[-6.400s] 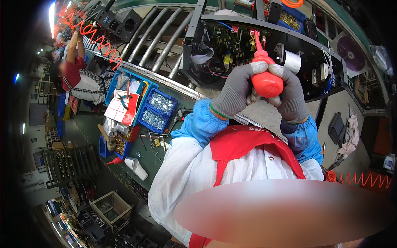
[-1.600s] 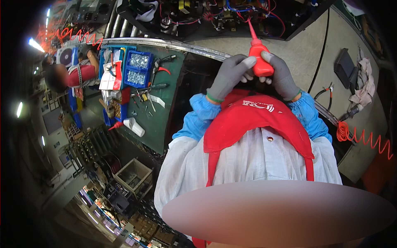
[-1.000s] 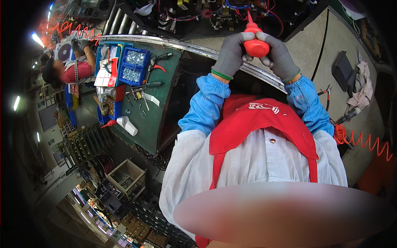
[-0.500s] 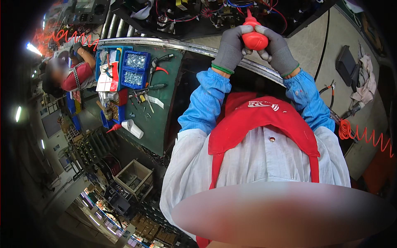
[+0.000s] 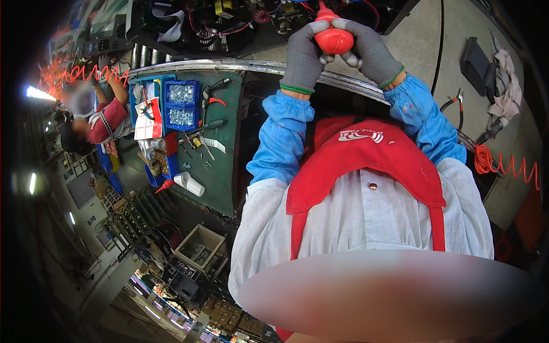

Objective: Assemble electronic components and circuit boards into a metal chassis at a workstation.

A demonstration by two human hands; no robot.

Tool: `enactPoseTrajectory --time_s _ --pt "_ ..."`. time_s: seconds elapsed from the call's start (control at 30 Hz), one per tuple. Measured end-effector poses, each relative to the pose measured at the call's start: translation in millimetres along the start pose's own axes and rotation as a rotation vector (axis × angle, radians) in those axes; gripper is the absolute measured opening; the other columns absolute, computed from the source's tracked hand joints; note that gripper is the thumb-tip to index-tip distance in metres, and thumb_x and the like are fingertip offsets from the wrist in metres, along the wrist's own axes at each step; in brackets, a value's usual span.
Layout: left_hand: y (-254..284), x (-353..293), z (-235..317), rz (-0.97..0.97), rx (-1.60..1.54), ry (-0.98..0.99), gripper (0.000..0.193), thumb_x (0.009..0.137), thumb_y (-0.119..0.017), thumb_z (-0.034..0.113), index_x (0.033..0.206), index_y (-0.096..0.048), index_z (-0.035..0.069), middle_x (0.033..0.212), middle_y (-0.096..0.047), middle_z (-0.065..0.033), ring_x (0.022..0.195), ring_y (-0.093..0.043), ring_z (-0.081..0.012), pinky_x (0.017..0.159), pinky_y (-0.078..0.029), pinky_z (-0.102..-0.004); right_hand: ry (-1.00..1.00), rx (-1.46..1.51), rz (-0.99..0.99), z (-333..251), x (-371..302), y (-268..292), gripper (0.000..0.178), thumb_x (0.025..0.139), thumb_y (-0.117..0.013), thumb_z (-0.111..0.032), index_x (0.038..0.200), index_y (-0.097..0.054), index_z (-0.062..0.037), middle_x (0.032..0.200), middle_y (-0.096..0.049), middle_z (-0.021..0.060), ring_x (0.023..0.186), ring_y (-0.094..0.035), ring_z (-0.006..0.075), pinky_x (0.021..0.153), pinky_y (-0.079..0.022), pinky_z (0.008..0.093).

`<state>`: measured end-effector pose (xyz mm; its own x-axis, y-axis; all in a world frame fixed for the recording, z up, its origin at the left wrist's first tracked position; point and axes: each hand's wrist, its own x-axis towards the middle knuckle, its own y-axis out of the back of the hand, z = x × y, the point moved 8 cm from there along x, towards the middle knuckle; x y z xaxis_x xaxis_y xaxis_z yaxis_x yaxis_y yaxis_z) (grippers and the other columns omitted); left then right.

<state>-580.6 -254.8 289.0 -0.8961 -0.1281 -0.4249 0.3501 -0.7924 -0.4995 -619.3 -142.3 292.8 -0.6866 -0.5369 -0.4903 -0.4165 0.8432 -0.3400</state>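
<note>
Red squeeze bottle (image 5: pixel 334 42) sits between the left hand (image 5: pixel 305 56) and the right hand (image 5: pixel 368 52), both pinching it, nozzle toward the open black casing (image 5: pixel 247 44). Probably the step is dispensing; it calls for steady squeezing. Blue bins (image 5: pixel 182 107) on the table (image 5: pixel 220 178) contain silvery small parts (image 5: pixel 181 118).

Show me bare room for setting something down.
The green worktop looks bare between the white cups and its right edge; the grey surface, between the black metal chassis and the dark seam. Crowded: around the blue plastic bins, and where left hand and right hand grip the red squeeze bottle.
</note>
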Motion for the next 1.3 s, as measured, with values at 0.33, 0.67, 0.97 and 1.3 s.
enactPoseTrajectory --time_s 0.33,0.67,0.97,1.3 --pt "-7.5 4.4 -3.1 -0.035 -0.040 -0.020 0.026 0.090 -0.061 0.031 0.098 -0.058 0.006 0.076 -0.059 -0.0070 0.051 -0.052 -0.0142 0.040 -0.038 -0.0208 0.038 0.012 -0.019 -7.2 -6.4 3.4 0.047 0.091 -0.059 -0.050 0.089 -0.060 -0.0026 0.051 -0.050 0.0024 0.036 -0.043 0.0087 0.034 -0.030 0.0229" --pt "-12.0 -7.5 -3.1 0.029 0.024 -0.024 0.032 0.088 -0.062 0.036 0.095 -0.059 0.005 0.067 -0.056 -0.0068 0.046 -0.049 -0.0128 0.039 -0.035 -0.0202 0.038 0.034 -0.103 -4.9 -10.2 2.4 0.041 0.092 -0.056 -0.050 0.085 -0.059 -0.0096 0.051 -0.047 -0.0001 0.038 -0.037 0.0073 0.038 -0.024 0.0215" --pt "-13.1 -67.6 -8.8 -0.062 0.096 -0.144 0.035 0.092 -0.055 0.038 0.091 -0.065 0.004 0.070 -0.062 -0.0025 0.051 -0.053 -0.0088 0.046 -0.039 -0.0216 0.016 -0.230 -0.202 -5.4 -65.4 -17.0 0.043 0.094 -0.051 -0.051 0.087 -0.062 -0.0104 0.056 -0.049 -0.0048 0.044 -0.037 0.0027 0.042 -0.025 0.0206" --pt "34.4 -45.5 -17.6 0.035 -0.209 -0.141 0.034 0.089 -0.062 0.040 0.090 -0.064 0.006 0.064 -0.057 -0.0021 0.049 -0.052 -0.0108 0.044 -0.037 -0.0222 -0.068 -0.297 -0.124 5.5 -21.7 -46.7 0.036 0.093 -0.056 -0.046 0.083 -0.058 -0.0119 0.056 -0.047 -0.0029 0.042 -0.039 0.0057 0.040 -0.023 0.0218"
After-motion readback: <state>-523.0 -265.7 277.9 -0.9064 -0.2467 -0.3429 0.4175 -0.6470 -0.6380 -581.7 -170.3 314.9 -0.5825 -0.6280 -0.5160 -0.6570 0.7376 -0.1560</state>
